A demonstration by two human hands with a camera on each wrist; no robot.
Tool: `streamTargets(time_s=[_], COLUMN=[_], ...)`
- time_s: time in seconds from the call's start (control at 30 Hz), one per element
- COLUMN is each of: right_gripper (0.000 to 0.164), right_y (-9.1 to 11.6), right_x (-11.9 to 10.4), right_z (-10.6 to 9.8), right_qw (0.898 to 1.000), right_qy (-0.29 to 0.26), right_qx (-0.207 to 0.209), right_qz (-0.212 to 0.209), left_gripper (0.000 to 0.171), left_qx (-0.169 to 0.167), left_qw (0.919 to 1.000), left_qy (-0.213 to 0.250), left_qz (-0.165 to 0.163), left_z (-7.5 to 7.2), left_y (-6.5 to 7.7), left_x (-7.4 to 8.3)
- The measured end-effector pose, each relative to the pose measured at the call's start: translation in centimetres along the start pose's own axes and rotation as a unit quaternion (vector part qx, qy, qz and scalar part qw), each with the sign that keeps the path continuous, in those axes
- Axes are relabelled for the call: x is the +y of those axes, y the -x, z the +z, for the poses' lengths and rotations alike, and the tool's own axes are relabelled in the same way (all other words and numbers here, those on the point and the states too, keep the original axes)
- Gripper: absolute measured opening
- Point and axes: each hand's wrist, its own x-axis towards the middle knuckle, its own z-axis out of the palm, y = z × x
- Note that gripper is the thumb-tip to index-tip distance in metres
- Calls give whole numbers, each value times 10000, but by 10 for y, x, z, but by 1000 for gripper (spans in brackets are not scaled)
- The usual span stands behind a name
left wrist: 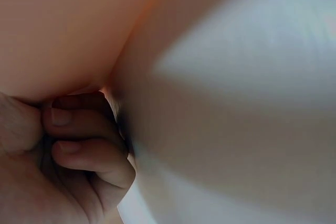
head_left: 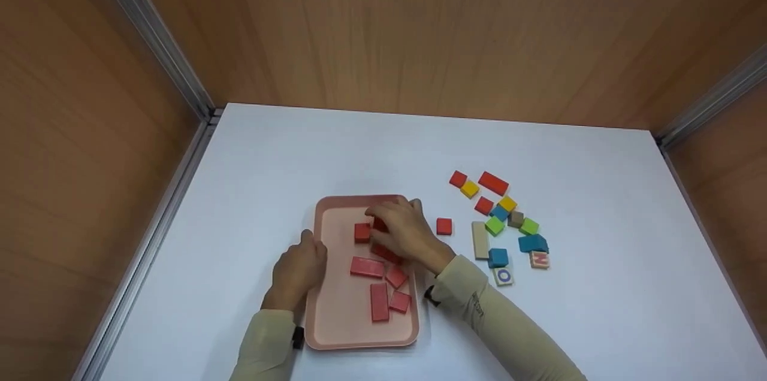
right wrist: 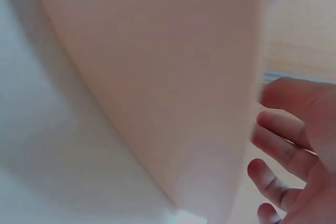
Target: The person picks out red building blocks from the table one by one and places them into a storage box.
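Observation:
A shallow pink tray (head_left: 335,327) lies on the white table with several red blocks in it. On its left rim my left hand (head_left: 299,264) grips the edge; the left wrist view shows the fingers (left wrist: 94,156) curled against the tray's outer side. Reaching over the right rim, my right hand (head_left: 407,228) holds a dark red block (head_left: 380,224) between thumb and fingertips, partly covered by the hand. A red cube (head_left: 362,233) sits just left of it, and a red oblong block (head_left: 385,253) lies below the thumb. In the right wrist view, the tray wall (right wrist: 157,77) hides the fingertips' contact.
Right of the tray lie a lone red cube (head_left: 444,226) and a scattered group of blocks: a long red block (head_left: 493,183), a beige plank (head_left: 480,241), a blue cube (head_left: 498,258), green ones (head_left: 494,225) and letter blocks (head_left: 503,276). Wooden walls (head_left: 383,33) border the table.

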Motion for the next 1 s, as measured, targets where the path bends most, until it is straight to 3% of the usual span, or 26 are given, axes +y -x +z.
streamTargets(time_s=[0.2,0.43,0.77,1.0], right_gripper=[39,35,36,43], right_y=[11,27,46,56], right_x=[20,49,78,89], right_z=[-18,-35,-46,-44], right_qw=[9977,9949,9892,9871], right_qy=[-434,-402,-467,-345], right_qx=[523,825,805,367], right_qz=[32,424,1131,1521], left_gripper=[29,30,31,30], left_qx=[-202,-196,-225,-207], left_qw=[9996,9997,9996,9997], left_qy=[91,52,-49,-77], left_qz=[-170,-99,-132,-110], left_z=[0,0,-2,-1], left_y=[-2,-2,-2,-2], left_x=[2,1,0,1])
